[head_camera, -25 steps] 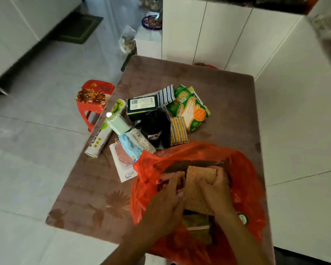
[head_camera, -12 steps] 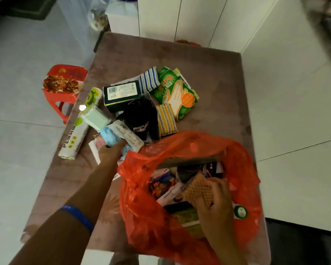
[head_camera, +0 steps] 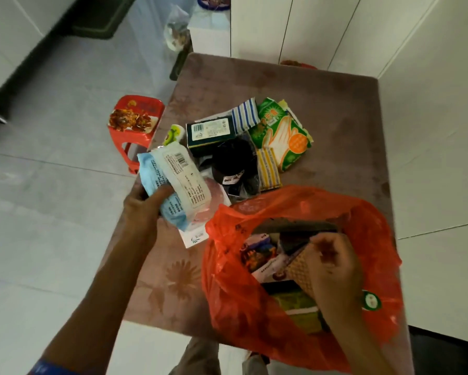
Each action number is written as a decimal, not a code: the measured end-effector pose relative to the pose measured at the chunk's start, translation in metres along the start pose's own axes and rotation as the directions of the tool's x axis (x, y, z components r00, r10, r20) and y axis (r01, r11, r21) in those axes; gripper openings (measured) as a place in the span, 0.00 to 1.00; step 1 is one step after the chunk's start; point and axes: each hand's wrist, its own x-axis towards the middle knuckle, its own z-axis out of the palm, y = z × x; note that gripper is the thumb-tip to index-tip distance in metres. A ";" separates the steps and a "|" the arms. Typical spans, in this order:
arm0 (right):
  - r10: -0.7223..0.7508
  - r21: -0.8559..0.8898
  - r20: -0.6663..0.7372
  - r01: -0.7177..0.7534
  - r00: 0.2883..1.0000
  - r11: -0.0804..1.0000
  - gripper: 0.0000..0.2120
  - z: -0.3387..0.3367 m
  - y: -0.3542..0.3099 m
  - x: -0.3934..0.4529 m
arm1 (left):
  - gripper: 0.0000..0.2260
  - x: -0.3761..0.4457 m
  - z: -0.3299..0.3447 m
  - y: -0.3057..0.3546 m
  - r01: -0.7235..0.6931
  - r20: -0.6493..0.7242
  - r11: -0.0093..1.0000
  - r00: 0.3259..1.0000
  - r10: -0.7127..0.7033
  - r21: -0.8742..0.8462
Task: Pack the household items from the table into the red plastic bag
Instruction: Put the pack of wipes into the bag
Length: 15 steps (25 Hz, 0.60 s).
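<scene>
Now one packet [head_camera: 173, 185], one bag [head_camera: 295, 201].

- The bag [head_camera: 254, 320] sits on the near right part of the worktop [head_camera: 335, 109], mouth open upward.
- The right hand [head_camera: 332, 269] is inside the bag, among packed items.
- The left hand [head_camera: 143, 209] holds a packet [head_camera: 173, 180] left of the bag.
- Behind the bag lies a pile: a box [head_camera: 209, 132], a glove pack [head_camera: 284, 136] to its right.
- A stool [head_camera: 135, 125] stands on the floor, left of the worktop.

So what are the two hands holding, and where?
Left hand grips the blue-white packet by its near end. Right hand pinches the brown waffle cloth inside the red bag.
</scene>
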 end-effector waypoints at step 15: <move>0.367 -0.309 0.616 -0.215 0.697 0.926 0.19 0.006 0.015 0.029 | 0.44 -0.064 0.042 -0.081 -0.362 0.360 -0.033 0.932 -0.050 0.932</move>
